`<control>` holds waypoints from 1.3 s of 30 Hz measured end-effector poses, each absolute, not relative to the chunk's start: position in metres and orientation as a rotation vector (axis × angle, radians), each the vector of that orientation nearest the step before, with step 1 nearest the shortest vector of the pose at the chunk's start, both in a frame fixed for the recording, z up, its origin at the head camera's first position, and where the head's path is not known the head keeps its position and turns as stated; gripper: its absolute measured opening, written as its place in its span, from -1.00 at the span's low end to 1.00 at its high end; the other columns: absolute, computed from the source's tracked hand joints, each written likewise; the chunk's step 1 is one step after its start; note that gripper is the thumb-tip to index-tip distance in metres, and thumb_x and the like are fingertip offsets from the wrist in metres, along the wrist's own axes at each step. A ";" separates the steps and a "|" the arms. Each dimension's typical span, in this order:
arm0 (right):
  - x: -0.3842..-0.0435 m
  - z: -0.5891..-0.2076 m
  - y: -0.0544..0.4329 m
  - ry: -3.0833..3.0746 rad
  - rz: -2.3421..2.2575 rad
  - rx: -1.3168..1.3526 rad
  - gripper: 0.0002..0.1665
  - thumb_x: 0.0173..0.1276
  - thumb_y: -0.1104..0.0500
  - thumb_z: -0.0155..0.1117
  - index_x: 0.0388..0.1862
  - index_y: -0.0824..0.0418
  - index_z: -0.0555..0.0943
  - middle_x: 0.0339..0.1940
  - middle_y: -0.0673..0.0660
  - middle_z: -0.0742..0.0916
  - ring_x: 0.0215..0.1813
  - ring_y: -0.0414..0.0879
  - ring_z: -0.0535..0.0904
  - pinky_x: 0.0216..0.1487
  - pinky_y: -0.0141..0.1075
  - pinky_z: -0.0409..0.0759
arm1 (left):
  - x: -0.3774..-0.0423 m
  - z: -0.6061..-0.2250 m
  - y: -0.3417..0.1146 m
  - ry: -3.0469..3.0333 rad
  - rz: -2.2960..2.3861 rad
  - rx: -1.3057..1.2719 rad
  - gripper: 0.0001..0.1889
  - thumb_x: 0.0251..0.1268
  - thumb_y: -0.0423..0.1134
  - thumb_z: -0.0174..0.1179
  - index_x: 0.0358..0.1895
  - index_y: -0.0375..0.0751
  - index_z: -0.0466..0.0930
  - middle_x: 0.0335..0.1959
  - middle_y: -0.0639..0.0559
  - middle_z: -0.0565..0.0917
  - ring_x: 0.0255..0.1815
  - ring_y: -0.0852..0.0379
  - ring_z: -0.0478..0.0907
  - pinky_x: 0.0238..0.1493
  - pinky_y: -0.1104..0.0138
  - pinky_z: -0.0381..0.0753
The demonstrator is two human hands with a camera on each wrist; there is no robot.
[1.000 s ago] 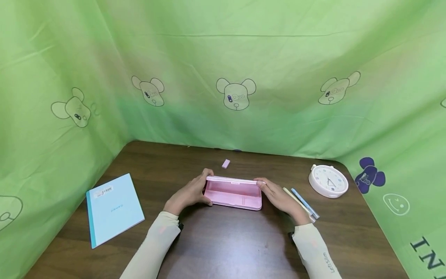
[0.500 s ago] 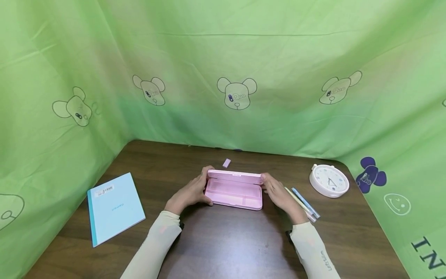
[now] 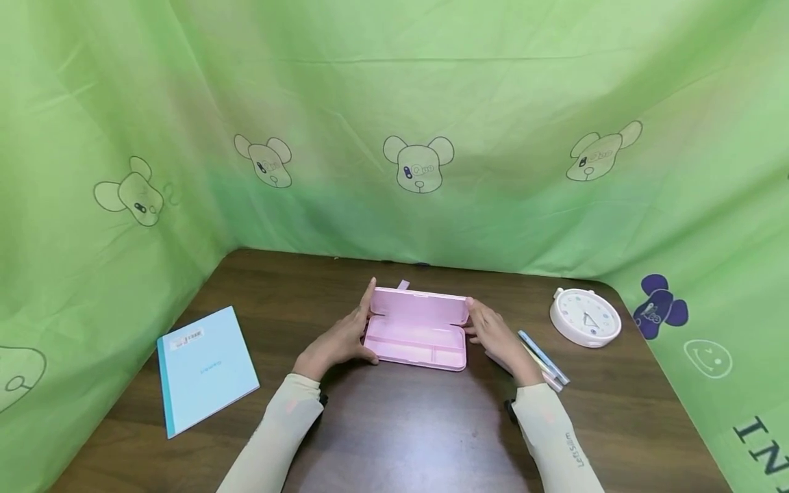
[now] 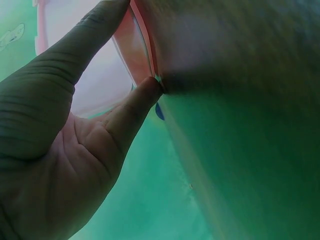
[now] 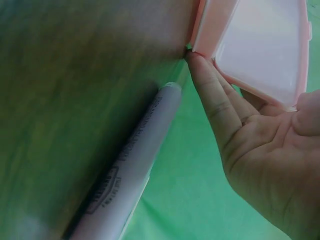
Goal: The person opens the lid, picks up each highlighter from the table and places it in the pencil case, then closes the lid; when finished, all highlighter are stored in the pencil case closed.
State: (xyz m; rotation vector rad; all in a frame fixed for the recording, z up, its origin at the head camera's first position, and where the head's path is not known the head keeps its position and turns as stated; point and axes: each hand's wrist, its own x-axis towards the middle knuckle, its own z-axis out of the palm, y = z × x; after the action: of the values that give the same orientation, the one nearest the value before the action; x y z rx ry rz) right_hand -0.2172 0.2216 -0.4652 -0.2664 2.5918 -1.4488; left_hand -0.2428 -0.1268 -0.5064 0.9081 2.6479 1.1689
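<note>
A pink pencil case [image 3: 416, 342] lies lengthwise in front of me with its lid [image 3: 420, 306] raised at the back. Its tray shows a long compartment and a small one at the right, with nothing inside. My left hand [image 3: 342, 340] grips the left end, thumb at the front corner and fingers reaching up behind along the lid. At the right end, my right hand [image 3: 496, 340] holds the lid's edge by the thumb, while its fingers [image 5: 212, 95] touch the side of the base. Part of the fingers is hidden behind the lid in the right wrist view.
Several slim pens [image 3: 545, 363] lie beside my right wrist; one lilac pen [image 5: 135, 160] with print shows close up. A small pink block [image 3: 403, 284] pokes out behind the lid. A light-blue notebook [image 3: 209, 370] lies left, a white alarm clock [image 3: 585, 317] right. Green curtains surround the table.
The case's lid has swung up and back, from nearly covering the tray to standing open. My right hand has followed the lid's edge backward; the left has stayed at its end.
</note>
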 end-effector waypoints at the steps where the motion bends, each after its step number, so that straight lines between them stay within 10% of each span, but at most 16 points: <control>1: -0.218 -0.465 0.222 2.593 -1.451 -0.264 -0.17 0.89 -0.09 -0.40 0.66 0.62 0.11 0.45 0.69 0.48 0.24 0.50 0.68 0.08 0.04 0.78 | -0.239 -0.500 -0.126 2.632 1.185 0.895 0.71 -0.06 -0.20 0.80 0.76 0.20 -0.67 0.66 -0.52 0.18 0.47 -0.33 0.44 0.46 -0.14 0.44; 23: -0.216 -0.462 0.220 2.624 -1.408 -0.203 -0.13 0.88 -0.16 -0.45 0.68 0.57 0.13 0.48 0.64 0.49 0.26 0.47 0.68 0.09 0.11 0.77 | -0.246 -0.515 -0.127 2.680 1.122 0.867 0.71 -0.09 -0.10 0.81 0.76 0.29 -0.64 0.74 -0.43 0.06 0.56 -0.39 0.38 0.44 -0.18 0.47; 28: -0.219 -0.459 0.220 2.909 -1.273 -0.292 -0.30 0.87 -0.10 -0.22 0.66 0.39 0.31 0.52 0.49 0.53 0.40 0.40 0.60 0.41 0.25 0.52 | -0.241 -0.506 -0.127 2.678 1.114 0.882 0.68 -0.03 -0.09 0.79 0.77 0.23 -0.65 0.73 -0.47 0.07 0.53 -0.41 0.40 0.41 -0.18 0.50; 39: -0.199 -0.443 0.266 3.213 -1.080 -0.507 -0.46 0.63 0.28 0.32 0.49 0.45 0.54 0.32 0.44 0.68 0.24 0.37 0.68 0.29 0.25 0.59 | -0.246 -0.512 -0.128 2.687 1.096 0.869 0.68 -0.03 -0.09 0.79 0.76 0.24 -0.66 0.75 -0.44 0.01 0.58 -0.43 0.33 0.45 -0.18 0.45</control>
State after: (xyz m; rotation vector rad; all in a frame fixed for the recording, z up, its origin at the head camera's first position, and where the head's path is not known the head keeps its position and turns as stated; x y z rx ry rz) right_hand -0.1986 0.2656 -0.4431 -0.5071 3.2134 -1.0798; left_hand -0.2464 -0.1276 -0.5116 0.8686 2.6867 1.0956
